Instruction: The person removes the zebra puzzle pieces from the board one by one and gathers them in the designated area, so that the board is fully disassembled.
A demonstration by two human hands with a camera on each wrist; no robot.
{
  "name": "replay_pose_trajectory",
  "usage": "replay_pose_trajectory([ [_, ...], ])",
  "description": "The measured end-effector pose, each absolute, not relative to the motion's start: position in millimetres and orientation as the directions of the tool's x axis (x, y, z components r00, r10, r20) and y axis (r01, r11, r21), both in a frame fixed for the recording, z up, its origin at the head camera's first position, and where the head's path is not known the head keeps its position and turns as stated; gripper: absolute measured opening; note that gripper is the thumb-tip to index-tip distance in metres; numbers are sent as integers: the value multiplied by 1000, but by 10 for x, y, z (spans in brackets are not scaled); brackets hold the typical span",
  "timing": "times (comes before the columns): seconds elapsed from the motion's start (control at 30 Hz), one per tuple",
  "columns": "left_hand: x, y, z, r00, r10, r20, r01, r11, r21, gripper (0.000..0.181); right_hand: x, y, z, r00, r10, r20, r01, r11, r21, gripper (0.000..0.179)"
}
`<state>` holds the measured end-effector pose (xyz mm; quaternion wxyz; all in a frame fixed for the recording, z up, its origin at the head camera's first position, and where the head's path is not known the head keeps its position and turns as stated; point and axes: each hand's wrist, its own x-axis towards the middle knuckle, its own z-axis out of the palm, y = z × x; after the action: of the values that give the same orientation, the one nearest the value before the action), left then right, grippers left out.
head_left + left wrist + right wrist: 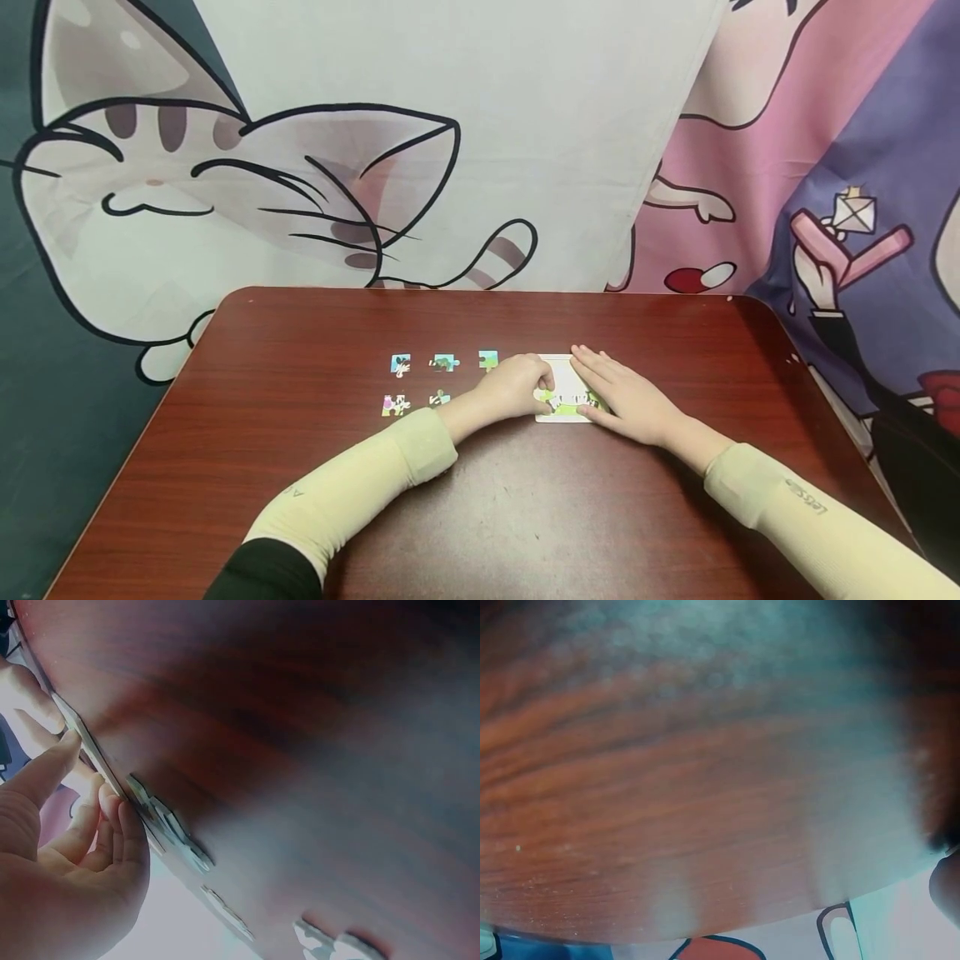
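Observation:
A white-bordered puzzle board (557, 367) lies on the table, with a green and white picture along its lower part. My left hand (517, 386) is at its left side, thumb and fingertips curled around a small green puzzle piece (543, 396) that is partly hidden. In the left wrist view, the left hand (82, 855) has its thumb and fingers against the thin board (94, 750). Fingers straight, my right hand (628, 400) rests over the board's right side. Only a dark sliver of a hand shows at the right wrist view's edge.
Several loose puzzle pieces lie left of the board in two rows, among them a blue one (401, 364), a green one (488, 359) and a pink and white one (396, 405). The brown table (480, 517) ends at a cartoon-printed cloth (570, 150).

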<state>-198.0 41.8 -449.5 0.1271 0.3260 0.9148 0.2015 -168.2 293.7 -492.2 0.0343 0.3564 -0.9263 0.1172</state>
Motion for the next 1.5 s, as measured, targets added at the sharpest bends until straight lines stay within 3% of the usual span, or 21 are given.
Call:
replay_pose_trajectory([
  [0.53, -1961, 453, -4491, -787, 602, -136, 499, 751, 432, 28, -1683, 2927, -4918, -759, -637, 132, -650, 734, -198, 78],
  [1.5, -2065, 455, -4495, -723, 669, -171, 548, 707, 447, 30, -1687, 2920, -4909, -742, -648, 170, -670, 717, -191, 80],
])
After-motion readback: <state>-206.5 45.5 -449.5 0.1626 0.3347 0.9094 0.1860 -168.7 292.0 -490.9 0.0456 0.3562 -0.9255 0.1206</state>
